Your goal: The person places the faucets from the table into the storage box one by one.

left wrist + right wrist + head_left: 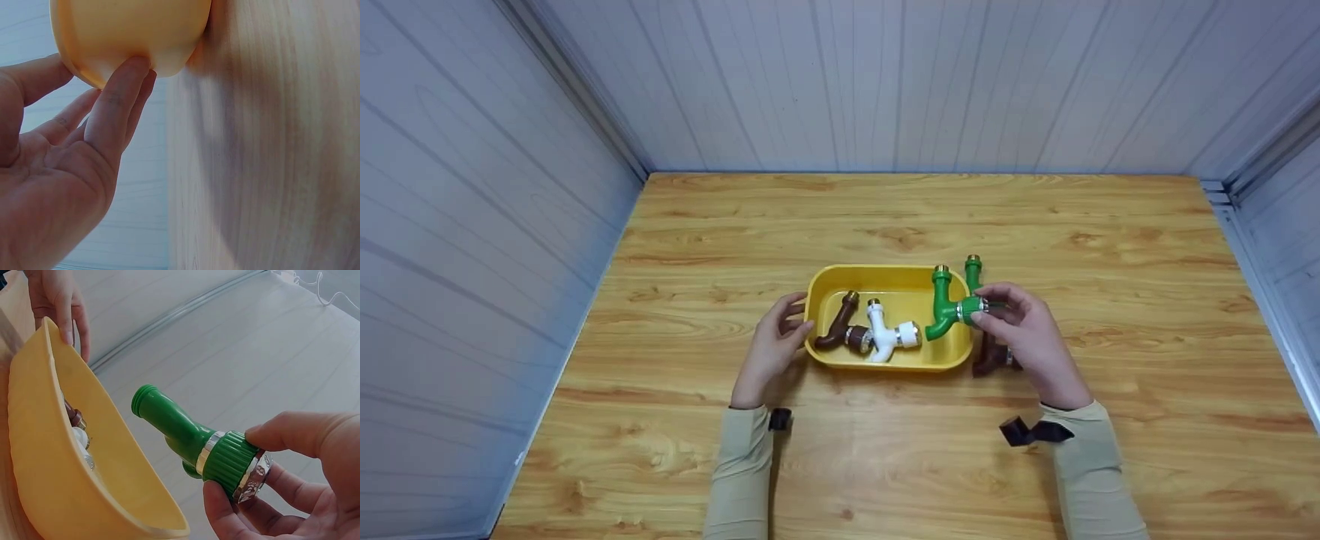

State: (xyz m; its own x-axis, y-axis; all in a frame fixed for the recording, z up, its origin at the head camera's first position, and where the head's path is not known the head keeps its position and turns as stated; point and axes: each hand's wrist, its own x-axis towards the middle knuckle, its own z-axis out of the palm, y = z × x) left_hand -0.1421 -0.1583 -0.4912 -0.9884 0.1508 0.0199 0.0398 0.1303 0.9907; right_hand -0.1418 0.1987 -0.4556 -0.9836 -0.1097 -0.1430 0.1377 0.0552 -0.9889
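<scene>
My right hand [1024, 334] pinches a green tap [944, 307] by its ribbed knob, over the right end of a yellow tub [900, 368]. In the right wrist view the thumb and fingers grip the knob near its silver end, and the tap's spout [163, 413] points toward the tub. My left hand [772, 341] holds the tub's left end, thumb at the rim and fingers against the outer wall [135, 34]. Inside the tub lie a brown tap [838, 326] and a white tap [883, 335], side by side and overlapping.
Just right of the tub, partly hidden by my right hand, are another green tap [973, 271] and another brown tap [985, 361]. All this is on a wood-grain table [900, 450]. Pale panels [855, 82] stand behind the table and along both sides.
</scene>
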